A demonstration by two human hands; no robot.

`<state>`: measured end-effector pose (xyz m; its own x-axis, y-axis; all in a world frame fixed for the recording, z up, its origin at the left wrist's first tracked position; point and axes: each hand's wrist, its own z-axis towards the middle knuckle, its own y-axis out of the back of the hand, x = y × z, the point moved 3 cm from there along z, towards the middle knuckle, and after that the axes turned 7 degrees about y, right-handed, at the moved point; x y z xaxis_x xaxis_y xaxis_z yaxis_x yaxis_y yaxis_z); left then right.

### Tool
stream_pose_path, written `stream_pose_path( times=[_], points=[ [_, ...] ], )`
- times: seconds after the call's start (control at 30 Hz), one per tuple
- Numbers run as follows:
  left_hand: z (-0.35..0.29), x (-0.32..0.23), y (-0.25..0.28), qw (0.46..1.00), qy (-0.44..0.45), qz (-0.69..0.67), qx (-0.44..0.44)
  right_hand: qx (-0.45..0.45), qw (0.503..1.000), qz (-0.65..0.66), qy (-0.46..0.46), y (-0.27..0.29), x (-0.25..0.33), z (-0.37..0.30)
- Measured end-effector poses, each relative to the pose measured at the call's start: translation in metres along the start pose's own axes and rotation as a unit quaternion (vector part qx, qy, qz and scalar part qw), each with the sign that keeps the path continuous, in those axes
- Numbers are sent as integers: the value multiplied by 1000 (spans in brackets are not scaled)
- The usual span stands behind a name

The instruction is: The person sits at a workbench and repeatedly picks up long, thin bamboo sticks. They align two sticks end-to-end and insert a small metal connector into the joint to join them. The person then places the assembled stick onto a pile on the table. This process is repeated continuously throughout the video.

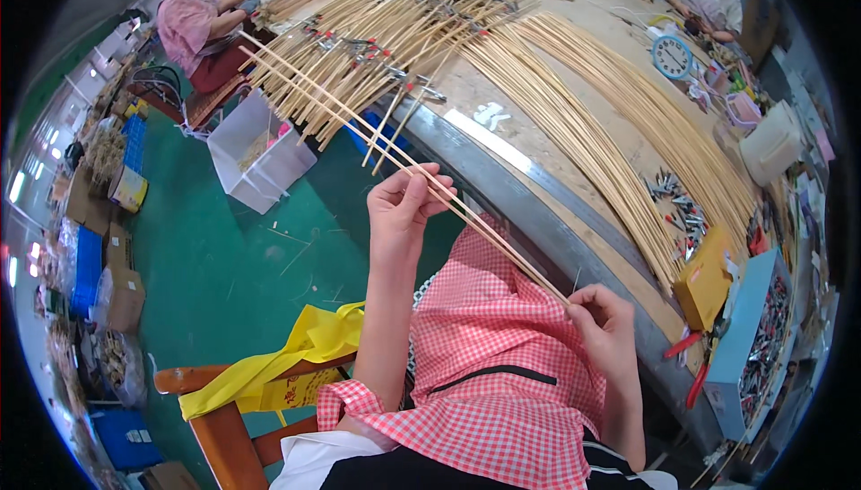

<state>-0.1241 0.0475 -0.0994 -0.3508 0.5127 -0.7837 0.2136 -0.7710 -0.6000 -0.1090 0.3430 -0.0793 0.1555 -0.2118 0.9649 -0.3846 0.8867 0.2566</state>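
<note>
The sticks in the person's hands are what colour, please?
The sticks are pale tan, showing best in the head view.

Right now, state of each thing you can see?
Left hand, pinching thin sticks
Right hand, pinching their near ends
Thin sticks, held, nearly parallel
Long sticks, lying in two bands
Stick pile, loosely heaped
Yellow cloth, draped over chair
White bin, open
Light blue box, open, filled
Red-handled tool, handles apart
</note>
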Motion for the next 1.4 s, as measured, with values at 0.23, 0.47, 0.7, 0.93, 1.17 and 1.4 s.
stream_pose_path(
  times=[0.23,0.47,0.7,0.93,1.17,1.4],
  points=[
    [4,1,7,1000,21,-2,-20,-4,1000,9,7,-14,-2,-4],
    [6,2,7,999,44,2,-16,10,999,45,-5,-24,-23,-8],
    [4,8,7,998,55,12,-4,-31,999,13,-4,-24,-27,-9],
    [8,15,4,999,51,15,-6,-71,962,-183,191,-21,-9,-3],
    [7,17,7,999,41,9,-25,-110,941,-232,221,-16,-1,-7],
    [9,18,7,999,40,1,-20,-116,943,-230,212,-15,-3,-7]
  ],
)
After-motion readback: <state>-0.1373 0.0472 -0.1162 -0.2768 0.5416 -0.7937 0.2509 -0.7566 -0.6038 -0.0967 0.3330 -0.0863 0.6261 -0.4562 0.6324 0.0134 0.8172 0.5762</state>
